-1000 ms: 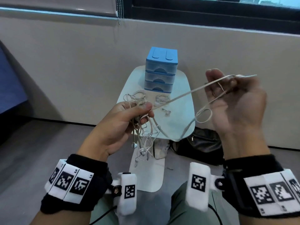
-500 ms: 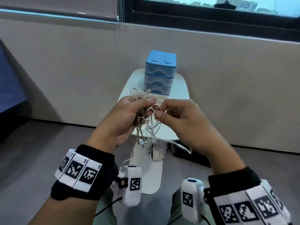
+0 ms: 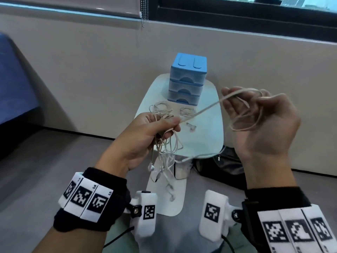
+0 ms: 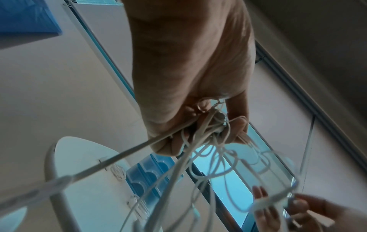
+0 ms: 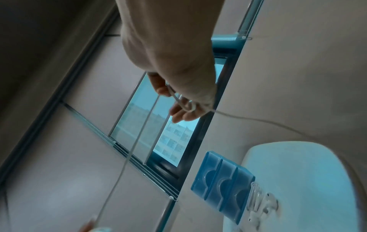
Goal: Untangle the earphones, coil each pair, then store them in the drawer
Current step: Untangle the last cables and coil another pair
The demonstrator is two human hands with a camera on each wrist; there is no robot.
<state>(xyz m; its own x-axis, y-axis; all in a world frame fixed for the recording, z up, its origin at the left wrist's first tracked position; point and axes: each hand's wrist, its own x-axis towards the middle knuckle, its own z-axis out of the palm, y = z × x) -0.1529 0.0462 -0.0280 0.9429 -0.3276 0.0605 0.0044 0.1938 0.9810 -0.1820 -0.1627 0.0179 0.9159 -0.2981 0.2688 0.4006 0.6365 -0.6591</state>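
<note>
Earphones (image 3: 165,143): off-white cords and buds. Coil (image 3: 187,111) on the table: same off-white. Drawers (image 3: 187,79): blue top and frame, translucent pale-blue fronts. Table (image 3: 206,139): plain white. Wristbands (image 3: 91,198): black, carrying white panels printed with black square-code patterns. Bag (image 3: 218,165): black. Floor (image 3: 45,161): grey. Wall (image 3: 91,61): beige. Window frame (image 3: 237,15): black.
</note>
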